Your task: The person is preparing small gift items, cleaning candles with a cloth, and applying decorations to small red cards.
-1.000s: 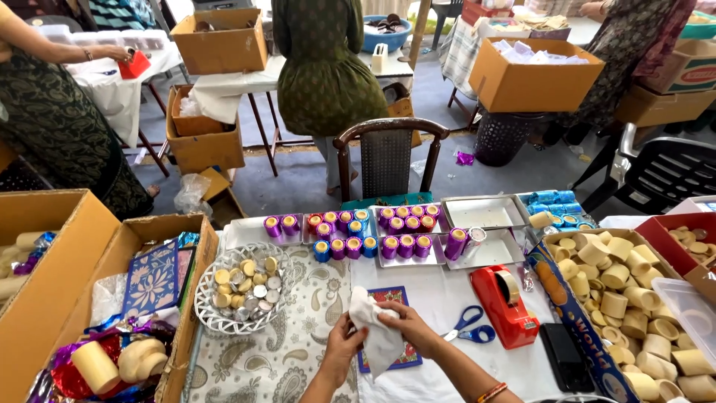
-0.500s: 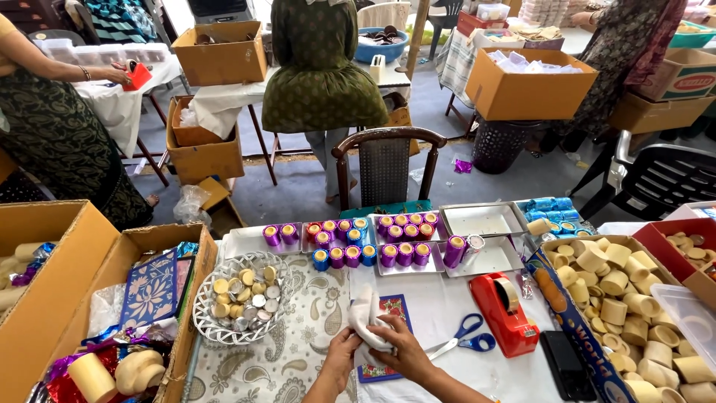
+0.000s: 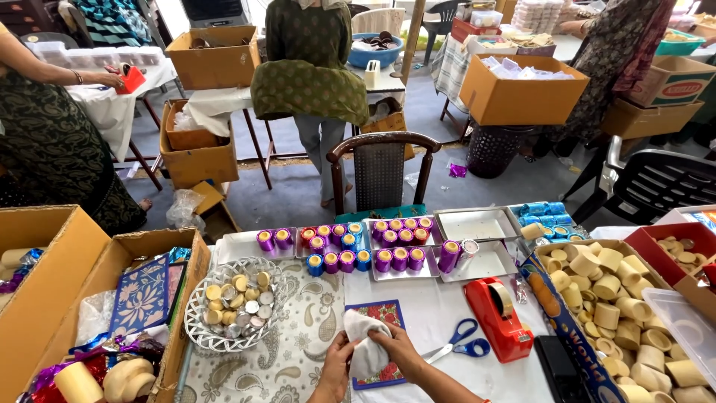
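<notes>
Both my hands hold a white cloth bundle [image 3: 365,345] at the near edge of the table. My left hand [image 3: 337,363] grips its left side and my right hand [image 3: 397,349] wraps its right side. Under them lies a patterned red and blue card [image 3: 380,315]. Blue-handled scissors [image 3: 460,345] lie just right of my right hand. A red tape dispenser [image 3: 497,316] stands beyond the scissors.
A white wire basket [image 3: 233,312] of gold and silver discs sits to the left. Trays of purple and pink foil cups [image 3: 373,248] line the back. Cardboard boxes [image 3: 89,298] stand at left, a box of cream cups [image 3: 605,298] at right. A chair [image 3: 380,166] and standing people are behind.
My hands have drawn the white cloth lower and closer together, bunching it into a tighter bundle over the card. The view has tilted slightly.
</notes>
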